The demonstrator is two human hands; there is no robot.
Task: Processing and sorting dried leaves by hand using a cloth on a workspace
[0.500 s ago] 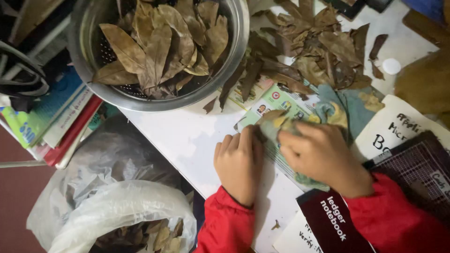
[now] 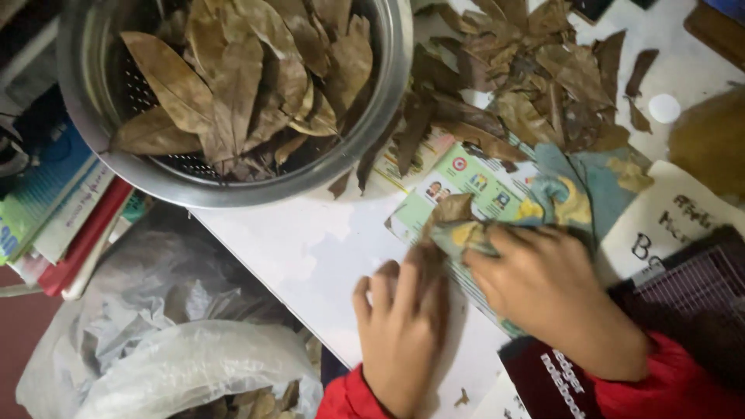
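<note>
My left hand lies flat on the white table, its fingertips pressing on a dry brown leaf that lies on a green printed paper sheet. My right hand grips a crumpled blue-and-yellow cloth and presses it onto the same leaf. Both sleeves are red. A metal colander full of dry brown leaves stands at the upper left. A loose heap of dry leaves lies on the table above my hands.
A stack of books sits at the left edge. Below the table hang plastic bags with some leaves inside. A dark ledger notebook and a white lettered sheet lie at the right, next to a dark mesh tray.
The view has moved closer. My hands stay on the leaf and paper, the right hand having slid the cloth slightly along the leaf.
</note>
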